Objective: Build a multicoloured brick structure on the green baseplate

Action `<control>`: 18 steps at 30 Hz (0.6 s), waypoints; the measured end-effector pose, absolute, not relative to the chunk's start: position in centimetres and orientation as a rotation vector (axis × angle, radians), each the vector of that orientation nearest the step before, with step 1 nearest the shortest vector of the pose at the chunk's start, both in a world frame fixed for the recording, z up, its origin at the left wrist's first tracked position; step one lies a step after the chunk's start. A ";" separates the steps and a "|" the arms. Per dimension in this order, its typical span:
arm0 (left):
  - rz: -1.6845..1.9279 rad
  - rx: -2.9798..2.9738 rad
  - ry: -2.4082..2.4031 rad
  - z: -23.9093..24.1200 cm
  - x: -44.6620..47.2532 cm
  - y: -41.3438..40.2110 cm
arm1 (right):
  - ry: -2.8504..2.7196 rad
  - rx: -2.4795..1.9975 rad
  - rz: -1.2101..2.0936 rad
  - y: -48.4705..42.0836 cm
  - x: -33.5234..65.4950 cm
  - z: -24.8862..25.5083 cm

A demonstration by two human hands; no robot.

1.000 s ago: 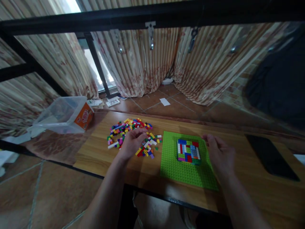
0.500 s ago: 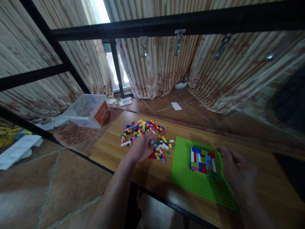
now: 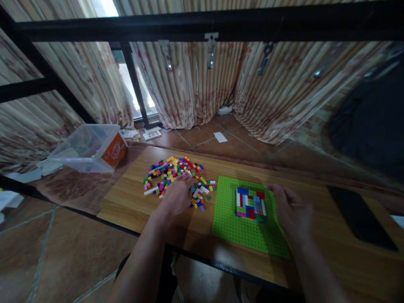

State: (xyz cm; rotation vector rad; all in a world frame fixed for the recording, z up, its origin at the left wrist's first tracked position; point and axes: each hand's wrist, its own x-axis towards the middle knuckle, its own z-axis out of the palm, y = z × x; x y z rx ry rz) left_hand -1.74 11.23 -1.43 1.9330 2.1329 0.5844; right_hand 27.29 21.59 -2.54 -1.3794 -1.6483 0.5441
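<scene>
My left hand (image 3: 179,194) hovers low over the near side of a pile of loose toy bricks (image 3: 172,168) in many colours. Its fingers point into the pile, with the thumb apart from them, and I see no brick held. At the right edge of the green studded baseplate (image 3: 232,227), my right hand (image 3: 293,208) has its fingers curled together in a pinch; what they hold, if anything, is hidden. On the baseplate stands a low rectangular build of bricks (image 3: 251,205) in blue, red, white, green and pink, left of my right hand.
A wooden table (image 3: 126,202) carries everything, with a dark flat slab (image 3: 361,219) at its right. Beyond its left end sits a clear plastic box (image 3: 85,153) with an orange label. A black metal bar (image 3: 189,27) crosses above, in front of striped curtains (image 3: 195,88).
The view has turned right, so the table and its things sit further left and more of the dark slab shows. My left hand stays at the pile; my right stays by the baseplate's edge.
</scene>
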 end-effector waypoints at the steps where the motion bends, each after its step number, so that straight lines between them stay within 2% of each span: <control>1: 0.580 1.965 2.127 -1.5 -1.8 11.3 | -1.651 -1.380 0.543 21.6 27.3 -2.5; 18: 0.822 1.797 2.107 -1.4 -2.0 11.3 | -1.823 -1.340 0.505 21.3 27.1 -2.3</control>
